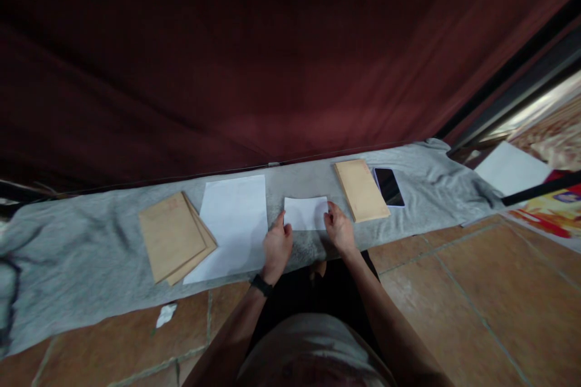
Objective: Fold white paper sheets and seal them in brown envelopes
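A small white rectangle of folded-looking paper [306,214] is held level between my two hands, just above the grey cloth. My left hand [278,245] pinches its left edge with thumb and index finger; a dark band circles that wrist. At the opposite edge, my right hand [339,228] grips the paper the same way. Left of my left hand lies a large white sheet [236,224], partly under brown envelopes [172,236]. Close beyond my right hand rests a stack of narrower brown envelopes [362,189].
A phone [389,187] lies right of the narrow envelopes. Grey cloth [91,254] covers the long, narrow bench, with a dark red curtain [272,72] behind it. A crumpled white scrap [166,314] is on the tiled floor [436,290]. A dark metal frame [508,103] stands at right.
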Demonstrator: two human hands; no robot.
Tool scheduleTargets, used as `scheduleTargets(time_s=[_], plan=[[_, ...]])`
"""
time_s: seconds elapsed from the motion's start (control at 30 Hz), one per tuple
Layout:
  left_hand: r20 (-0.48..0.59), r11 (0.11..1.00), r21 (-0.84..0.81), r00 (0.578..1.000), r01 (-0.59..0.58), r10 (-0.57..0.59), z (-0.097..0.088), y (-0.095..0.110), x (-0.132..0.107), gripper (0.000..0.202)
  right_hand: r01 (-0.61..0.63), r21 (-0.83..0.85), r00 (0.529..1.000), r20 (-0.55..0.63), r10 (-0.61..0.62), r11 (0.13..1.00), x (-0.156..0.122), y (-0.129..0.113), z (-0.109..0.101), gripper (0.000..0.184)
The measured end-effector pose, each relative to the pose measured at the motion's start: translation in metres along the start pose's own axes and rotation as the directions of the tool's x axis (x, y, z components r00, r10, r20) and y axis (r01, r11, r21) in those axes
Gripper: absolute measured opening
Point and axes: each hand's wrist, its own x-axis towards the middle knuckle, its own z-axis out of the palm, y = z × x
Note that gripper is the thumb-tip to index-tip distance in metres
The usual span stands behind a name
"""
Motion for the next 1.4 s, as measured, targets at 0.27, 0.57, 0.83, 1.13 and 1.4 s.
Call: scheduleTargets(time_s=[0.27,0.57,0.83,1.13,1.4], plan=[[-0.002,0.977,0.213,1.0,-0.022,0.023,0.002,0.001,-0.003,0.051,0.047,-0.015,0.999,-0.019,-0.047,0.999,-0.002,0.003,0.003,0.039],[-0.057,0.927,0.328,0.976,-0.182,0.212,0.0,-0.006,-0.008,0.039,0.047,-0.017,0.999,-0.027,-0.047,0.999,-0.004,0.004,0.004,0.037],[0.015,0.767,0.226,0.79,-0.6,0.613,0.036,0.018,-0.014,0.059,0.04,-0.026,0.999,-0.018,-0.041,0.999,-0.005,0.001,0.003,0.037],[0.017,0.801,0.255,0.831,-0.542,0.556,0.047,0.01,-0.004,0.067,0.047,-0.024,0.999,-0.009,-0.048,0.999,-0.005,0.001,0.002,0.036],[-0.01,0.831,0.266,0.86,-0.489,0.51,0.041,-0.002,0.017,0.068,0.048,-0.011,0.999,-0.012,-0.048,0.999,-0.005,0.001,0.001,0.036]])
